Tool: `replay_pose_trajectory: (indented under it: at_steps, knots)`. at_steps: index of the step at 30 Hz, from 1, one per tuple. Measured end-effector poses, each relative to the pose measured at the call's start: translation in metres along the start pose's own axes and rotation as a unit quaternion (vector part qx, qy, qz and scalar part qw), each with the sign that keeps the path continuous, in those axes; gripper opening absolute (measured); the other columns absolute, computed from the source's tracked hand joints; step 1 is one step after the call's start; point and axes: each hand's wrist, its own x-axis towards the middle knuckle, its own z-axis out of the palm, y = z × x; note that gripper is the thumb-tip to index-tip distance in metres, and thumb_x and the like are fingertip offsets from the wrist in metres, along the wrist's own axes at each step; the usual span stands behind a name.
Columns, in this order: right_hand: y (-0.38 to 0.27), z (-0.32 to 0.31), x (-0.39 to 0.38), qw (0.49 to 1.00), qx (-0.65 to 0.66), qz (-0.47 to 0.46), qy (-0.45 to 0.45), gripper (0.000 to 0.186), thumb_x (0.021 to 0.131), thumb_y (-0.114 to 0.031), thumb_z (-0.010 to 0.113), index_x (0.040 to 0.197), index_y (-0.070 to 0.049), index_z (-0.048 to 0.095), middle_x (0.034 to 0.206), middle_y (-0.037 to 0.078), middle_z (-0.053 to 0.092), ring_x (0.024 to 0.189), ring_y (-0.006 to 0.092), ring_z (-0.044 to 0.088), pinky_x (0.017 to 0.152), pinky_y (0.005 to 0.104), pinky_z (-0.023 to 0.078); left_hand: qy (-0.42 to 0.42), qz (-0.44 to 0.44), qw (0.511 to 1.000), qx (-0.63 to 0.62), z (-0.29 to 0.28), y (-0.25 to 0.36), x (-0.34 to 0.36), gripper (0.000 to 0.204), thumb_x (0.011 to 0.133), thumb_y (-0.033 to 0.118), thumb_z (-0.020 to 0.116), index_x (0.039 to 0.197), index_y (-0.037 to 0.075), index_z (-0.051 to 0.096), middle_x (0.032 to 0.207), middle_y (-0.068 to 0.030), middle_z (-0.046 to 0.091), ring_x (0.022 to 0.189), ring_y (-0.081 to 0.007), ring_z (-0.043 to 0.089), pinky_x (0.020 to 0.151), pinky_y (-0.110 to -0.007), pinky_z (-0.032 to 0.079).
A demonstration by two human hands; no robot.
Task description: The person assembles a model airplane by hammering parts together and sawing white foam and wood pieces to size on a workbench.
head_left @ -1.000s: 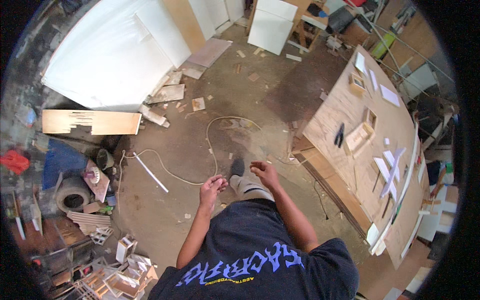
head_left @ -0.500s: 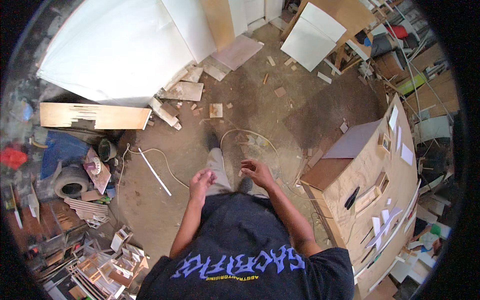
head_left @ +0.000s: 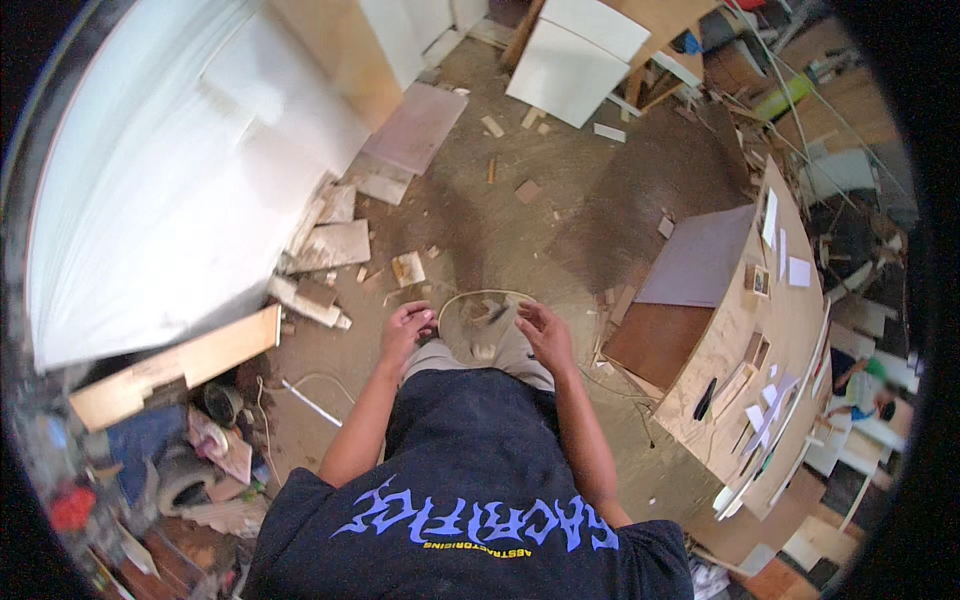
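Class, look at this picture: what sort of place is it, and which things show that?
Probably a woodworking shop: a broad wooden table bears small cut pieces, offcuts lie about the floor, and a white board shows near the top.

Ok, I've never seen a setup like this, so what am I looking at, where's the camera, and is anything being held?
There's no machine: you see a person's bare left hand and right hand. The view comes from a wide fisheye camera worn on the head, looking down, so straight edges bend. At right, a tan plywood tabletop carries a black hand tool, a white rectangular piece and a small open wooden box, among other things. Neither hand appears to hold anything.
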Motion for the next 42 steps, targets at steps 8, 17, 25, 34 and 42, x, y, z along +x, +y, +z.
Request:
replay_pose_trajectory:
  at_steps: [8,17,25,34,42]
  knots:
    - [0.026,-0.048,0.164,0.975,0.161,0.137,0.073,0.036,0.098,-0.018,0.070,0.130,-0.002,0.065,0.115,0.009,0.073,0.099,0.0173,0.070,0.084,0.0317,0.055,0.010,-0.030,0.999,0.029,0.064,0.065,0.158,0.031,0.098,0.014,0.069,0.125,-0.001,0.064,0.106,-0.0092,0.074,0.090,-0.0156,0.072,0.079,-0.027,0.056]
    - [0.207,-0.014,0.452,0.936,0.160,0.313,-0.025,0.033,0.097,-0.021,0.070,0.126,-0.007,0.067,0.098,0.004,0.073,0.089,0.0150,0.071,0.071,0.0301,0.054,0.111,-0.098,0.989,-0.030,0.147,0.067,0.361,0.031,0.100,0.018,0.068,0.126,0.002,0.066,0.108,-0.0085,0.073,0.096,-0.0172,0.071,0.085,-0.030,0.056]
    - [0.329,0.043,0.545,0.946,0.055,0.314,-0.062,0.030,0.095,-0.015,0.071,0.124,-0.007,0.069,0.096,0.004,0.072,0.084,0.0145,0.071,0.069,0.0306,0.055,0.034,-0.090,0.993,0.072,0.188,0.003,0.555,0.034,0.100,0.023,0.068,0.127,0.003,0.066,0.113,-0.0098,0.072,0.098,-0.0194,0.071,0.089,-0.033,0.055]
    - [0.299,0.042,0.669,0.906,0.264,0.329,0.038,0.033,0.096,-0.019,0.073,0.126,-0.006,0.067,0.099,0.003,0.072,0.083,0.0140,0.070,0.069,0.0309,0.055,0.062,-0.192,0.979,0.027,0.216,0.033,0.627,0.029,0.102,0.017,0.064,0.126,0.002,0.066,0.109,-0.0095,0.072,0.096,-0.0185,0.069,0.088,-0.033,0.055]
    - [0.182,-0.076,0.582,0.952,0.069,0.271,0.123,0.034,0.096,-0.023,0.072,0.127,-0.008,0.070,0.109,0.003,0.074,0.096,0.0141,0.069,0.083,0.0312,0.056,0.028,-0.231,0.972,0.033,0.201,0.144,0.552,0.037,0.096,0.018,0.073,0.128,0.003,0.064,0.108,-0.0076,0.072,0.097,-0.0174,0.068,0.084,-0.033,0.055]
